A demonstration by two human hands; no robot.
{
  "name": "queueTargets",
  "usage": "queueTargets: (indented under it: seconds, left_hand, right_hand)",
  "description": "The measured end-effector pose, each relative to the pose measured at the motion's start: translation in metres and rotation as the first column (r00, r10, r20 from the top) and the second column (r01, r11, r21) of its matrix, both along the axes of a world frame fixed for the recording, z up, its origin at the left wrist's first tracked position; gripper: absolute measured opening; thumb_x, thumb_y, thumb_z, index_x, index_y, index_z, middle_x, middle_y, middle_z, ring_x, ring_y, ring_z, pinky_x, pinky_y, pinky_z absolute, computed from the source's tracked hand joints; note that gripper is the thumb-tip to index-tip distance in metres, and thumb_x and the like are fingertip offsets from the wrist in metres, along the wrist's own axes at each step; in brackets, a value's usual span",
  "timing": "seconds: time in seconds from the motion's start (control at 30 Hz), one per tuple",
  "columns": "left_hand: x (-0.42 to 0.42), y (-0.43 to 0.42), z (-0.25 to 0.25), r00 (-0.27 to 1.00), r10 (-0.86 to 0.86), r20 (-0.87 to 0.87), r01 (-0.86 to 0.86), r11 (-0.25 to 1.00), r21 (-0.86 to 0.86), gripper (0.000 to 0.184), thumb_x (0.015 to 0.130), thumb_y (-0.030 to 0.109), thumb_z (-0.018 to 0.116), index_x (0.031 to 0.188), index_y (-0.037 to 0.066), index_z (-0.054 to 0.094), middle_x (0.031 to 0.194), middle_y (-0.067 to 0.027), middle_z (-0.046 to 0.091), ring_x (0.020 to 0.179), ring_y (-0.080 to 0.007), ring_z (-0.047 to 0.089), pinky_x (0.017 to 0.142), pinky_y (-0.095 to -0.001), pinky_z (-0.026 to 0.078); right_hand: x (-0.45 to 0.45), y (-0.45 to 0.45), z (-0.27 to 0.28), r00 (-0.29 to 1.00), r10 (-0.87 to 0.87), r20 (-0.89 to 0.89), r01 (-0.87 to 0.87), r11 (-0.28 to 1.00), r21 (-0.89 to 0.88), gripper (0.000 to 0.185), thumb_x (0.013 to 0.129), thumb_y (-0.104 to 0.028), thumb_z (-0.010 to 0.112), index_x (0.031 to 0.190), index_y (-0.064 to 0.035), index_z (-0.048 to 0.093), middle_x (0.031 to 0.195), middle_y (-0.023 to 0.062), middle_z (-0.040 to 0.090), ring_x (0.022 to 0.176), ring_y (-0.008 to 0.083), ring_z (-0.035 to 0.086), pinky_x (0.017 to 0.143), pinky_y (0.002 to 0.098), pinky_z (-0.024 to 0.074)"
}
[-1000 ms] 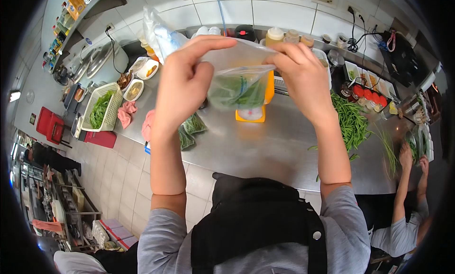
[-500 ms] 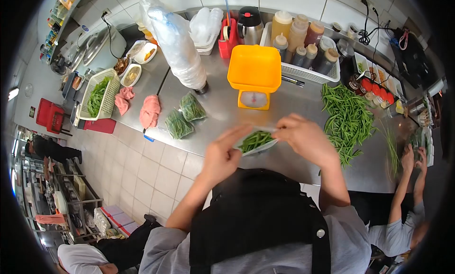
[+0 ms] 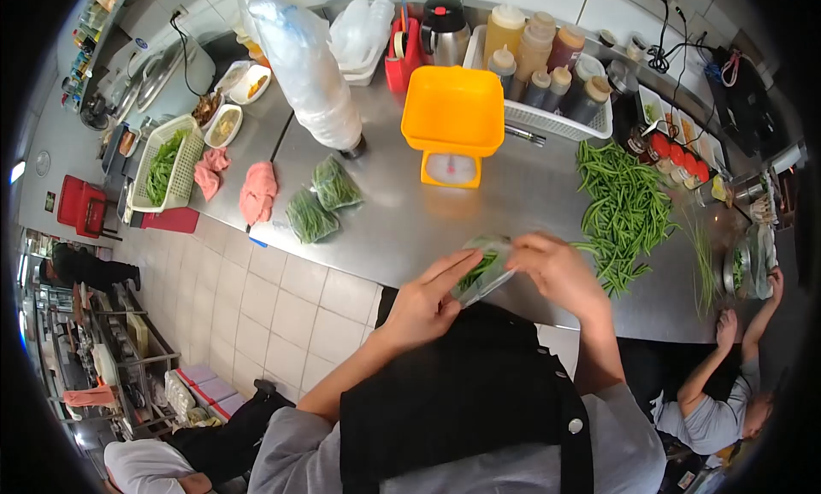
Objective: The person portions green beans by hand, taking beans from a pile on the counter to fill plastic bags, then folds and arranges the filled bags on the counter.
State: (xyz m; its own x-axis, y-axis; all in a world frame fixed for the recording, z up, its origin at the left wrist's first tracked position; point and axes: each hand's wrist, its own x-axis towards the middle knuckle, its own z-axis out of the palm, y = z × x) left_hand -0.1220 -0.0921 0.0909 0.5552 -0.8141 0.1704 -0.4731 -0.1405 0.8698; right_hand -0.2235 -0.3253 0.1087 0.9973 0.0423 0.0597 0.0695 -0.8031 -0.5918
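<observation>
A clear plastic bag of cut green beans (image 3: 479,270) is between my hands at the table's front edge. My left hand (image 3: 424,304) grips the bag's left side, and my right hand (image 3: 556,270) pinches its upper right corner. Behind them stands an orange scale (image 3: 453,118) with nothing in its pan. Two filled bags of greens (image 3: 323,199) lie on the steel table (image 3: 393,224), left of my hands. A large pile of green beans (image 3: 623,212) lies to the right.
A tall roll of plastic bags (image 3: 304,66) stands at the back left, sauce bottles (image 3: 547,58) in a white basket at the back. Pink cloths (image 3: 258,192) and a basket of greens (image 3: 165,165) are on the left. At the right, a co-worker's hands (image 3: 727,330) are near a bowl.
The bag was first held high before the scale, then lowered to the table edge. It now tilts more steeply between my hands. The co-worker's hands have moved apart.
</observation>
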Motion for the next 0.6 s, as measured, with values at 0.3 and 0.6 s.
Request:
queueTargets:
  seconds: [0.3,0.6]
  left_hand:
    - [0.033,0.002,-0.025,0.999,-0.021,-0.024,0.017,0.99,-0.14,0.096,0.069,0.027,0.088,0.15,0.005,0.041,0.151,-0.016,0.039,0.112,-0.0217,0.053,0.093,-0.0367,0.045]
    - [0.05,-0.01,-0.044,0.967,-0.2,0.159,0.198,0.98,0.025,0.063,0.075,0.025,0.082,0.129,0.005,0.057,0.131,-0.0145,0.057,0.119,-0.0355,0.053,0.102,-0.0453,0.041]
  right_hand:
    - [0.033,0.033,-0.058,0.996,-0.078,0.046,0.054,0.918,0.392,0.036,0.084,-0.01,0.072,0.119,-0.01,0.064,0.115,0.0109,0.064,0.105,0.032,0.061,0.089,0.0383,0.05]
    - [0.041,0.033,-0.011,0.967,0.036,0.252,-0.193,0.75,0.632,0.013,0.091,-0.01,0.065,0.102,-0.0053,0.071,0.092,0.0083,0.058,0.089,0.0233,0.057,0.079,0.0332,0.0459]
